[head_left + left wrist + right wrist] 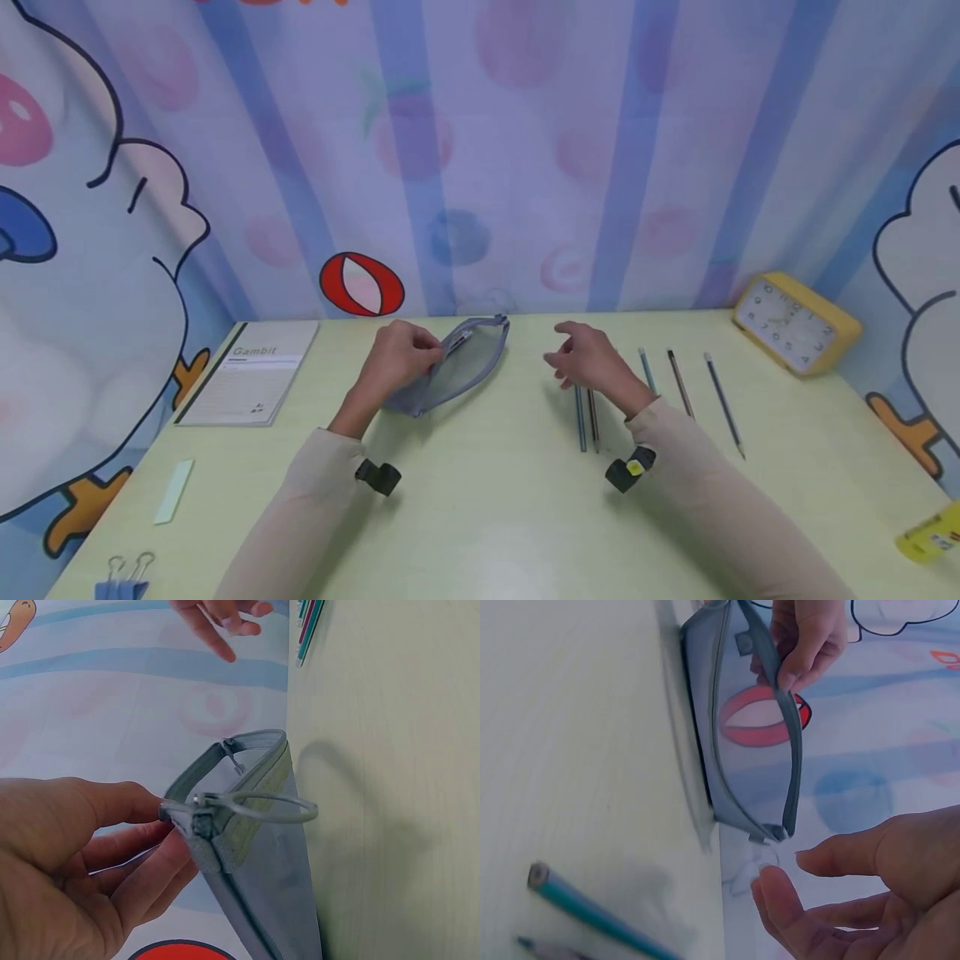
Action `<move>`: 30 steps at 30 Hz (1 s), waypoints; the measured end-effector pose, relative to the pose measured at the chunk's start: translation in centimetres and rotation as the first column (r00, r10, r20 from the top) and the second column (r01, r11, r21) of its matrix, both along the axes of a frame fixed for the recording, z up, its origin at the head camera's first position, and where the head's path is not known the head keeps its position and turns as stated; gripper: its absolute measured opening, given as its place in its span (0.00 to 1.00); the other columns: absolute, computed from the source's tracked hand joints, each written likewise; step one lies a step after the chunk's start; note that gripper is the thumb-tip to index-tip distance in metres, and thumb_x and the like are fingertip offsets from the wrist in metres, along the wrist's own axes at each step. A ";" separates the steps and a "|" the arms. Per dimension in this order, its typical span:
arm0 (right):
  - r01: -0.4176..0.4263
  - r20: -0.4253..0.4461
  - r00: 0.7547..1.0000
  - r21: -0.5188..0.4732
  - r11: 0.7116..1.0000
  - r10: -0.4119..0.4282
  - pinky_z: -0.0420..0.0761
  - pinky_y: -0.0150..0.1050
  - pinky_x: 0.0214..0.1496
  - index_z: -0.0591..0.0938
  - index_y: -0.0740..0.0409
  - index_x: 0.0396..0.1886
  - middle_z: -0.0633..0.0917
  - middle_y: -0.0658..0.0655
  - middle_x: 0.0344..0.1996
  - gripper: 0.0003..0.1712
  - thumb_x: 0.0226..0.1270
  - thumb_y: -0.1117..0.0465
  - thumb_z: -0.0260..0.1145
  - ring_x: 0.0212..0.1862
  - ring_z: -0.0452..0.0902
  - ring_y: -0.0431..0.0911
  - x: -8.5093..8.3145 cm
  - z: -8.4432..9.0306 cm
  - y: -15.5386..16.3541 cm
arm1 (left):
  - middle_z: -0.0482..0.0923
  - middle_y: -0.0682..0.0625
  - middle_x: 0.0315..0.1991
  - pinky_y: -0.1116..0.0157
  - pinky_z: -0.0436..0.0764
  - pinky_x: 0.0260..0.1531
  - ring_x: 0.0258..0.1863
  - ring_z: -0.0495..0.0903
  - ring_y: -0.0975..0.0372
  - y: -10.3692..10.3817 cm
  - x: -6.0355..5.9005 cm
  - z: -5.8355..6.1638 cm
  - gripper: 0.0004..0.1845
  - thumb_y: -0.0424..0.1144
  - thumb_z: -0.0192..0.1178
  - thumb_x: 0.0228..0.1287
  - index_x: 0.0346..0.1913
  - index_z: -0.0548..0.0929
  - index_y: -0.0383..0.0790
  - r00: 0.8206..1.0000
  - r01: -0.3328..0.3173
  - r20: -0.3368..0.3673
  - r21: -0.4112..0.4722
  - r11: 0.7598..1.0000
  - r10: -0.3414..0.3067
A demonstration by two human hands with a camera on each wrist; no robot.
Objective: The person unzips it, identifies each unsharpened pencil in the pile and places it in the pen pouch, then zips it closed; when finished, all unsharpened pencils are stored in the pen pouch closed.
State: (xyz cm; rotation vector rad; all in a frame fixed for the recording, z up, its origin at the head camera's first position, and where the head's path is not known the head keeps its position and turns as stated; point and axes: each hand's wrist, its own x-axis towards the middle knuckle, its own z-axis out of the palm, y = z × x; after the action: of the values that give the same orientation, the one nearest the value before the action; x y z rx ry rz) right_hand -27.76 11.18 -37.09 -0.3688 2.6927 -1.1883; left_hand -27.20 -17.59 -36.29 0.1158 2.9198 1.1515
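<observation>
My left hand [397,358] pinches the rim of a grey see-through zip pencil pouch [480,367] between thumb and fingers. The pouch stands on the table with its mouth unzipped and spread, as the right wrist view shows. A small pale strip with dark marks shows near its rim; what it is I cannot tell. To the right of the pouch, my right hand [588,367] hovers with thumb and fingers apart and nothing between them. Below it lie a teal pencil [581,421] and a dark pencil [595,425], side by side on the table.
Farther right lie a blue pencil [647,367], a brown pencil [681,383] and a grey-blue pencil [723,408]. A yellow clock [795,325] stands behind them. At left are a notepad [247,375], a pale green strip [174,492] and a blue binder clip [122,589]. A yellow container [930,535] stands right.
</observation>
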 end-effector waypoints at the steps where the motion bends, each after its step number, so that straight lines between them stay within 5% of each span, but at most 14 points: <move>1: -0.002 0.001 1.000 0.022 1.000 0.002 0.87 0.49 0.44 0.59 0.71 0.76 0.85 0.72 0.47 0.37 0.74 0.62 0.59 0.35 0.88 0.53 0.0 0.0 0.3 | 0.89 0.45 0.34 0.65 0.82 0.35 0.28 0.82 0.60 0.0 0.0 0.0 0.09 0.38 0.65 0.66 0.44 0.91 0.38 1.000 -0.003 0.002 0.000 1.000 0.003; 8: -0.007 0.022 1.000 0.223 0.975 0.002 0.84 0.42 0.40 0.58 0.74 0.75 0.85 0.71 0.47 0.38 0.72 0.63 0.61 0.27 0.86 0.53 -0.1 -0.2 1.5 | 0.89 0.46 0.34 0.66 0.82 0.34 0.29 0.82 0.60 0.2 -0.2 -0.1 0.10 0.38 0.65 0.66 0.44 0.91 0.38 1.000 -0.004 0.009 -0.005 1.000 0.004; 16: -0.027 0.034 0.999 0.311 0.950 0.017 0.86 0.41 0.42 0.58 0.76 0.74 0.74 0.78 0.64 0.38 0.70 0.67 0.61 0.21 0.84 0.49 0.1 -1.2 1.2 | 0.89 0.47 0.33 0.66 0.82 0.34 0.29 0.82 0.61 0.0 -0.1 -0.4 0.09 0.39 0.65 0.66 0.43 0.91 0.39 1.000 0.003 0.006 -0.012 1.000 -0.002; 26: -0.009 0.051 0.999 0.365 0.931 -0.011 0.81 0.35 0.25 0.61 0.76 0.72 0.84 0.66 0.36 0.36 0.68 0.69 0.61 0.18 0.80 0.45 -0.2 -1.7 0.4 | 0.89 0.46 0.33 0.67 0.81 0.32 0.28 0.83 0.60 -0.2 -0.3 -0.7 0.09 0.39 0.65 0.66 0.43 0.91 0.39 1.000 0.004 0.004 -0.001 1.000 -0.004; 30: -0.007 0.047 0.999 0.365 0.931 -0.011 0.79 0.33 0.23 0.70 0.74 0.61 0.80 0.59 0.28 0.24 0.67 0.70 0.61 0.18 0.80 0.45 -0.1 -1.7 0.2 | 0.89 0.46 0.34 0.67 0.81 0.33 0.28 0.82 0.60 -0.3 -0.3 -0.7 0.09 0.39 0.65 0.66 0.43 0.91 0.39 1.000 -0.003 0.011 -0.006 1.000 0.003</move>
State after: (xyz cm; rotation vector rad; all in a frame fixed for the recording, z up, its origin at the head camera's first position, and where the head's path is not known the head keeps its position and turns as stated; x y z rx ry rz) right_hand -27.86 11.43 -38.81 -0.2748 2.7898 -0.6602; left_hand -27.46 -17.92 -36.95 0.1044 2.9152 1.1398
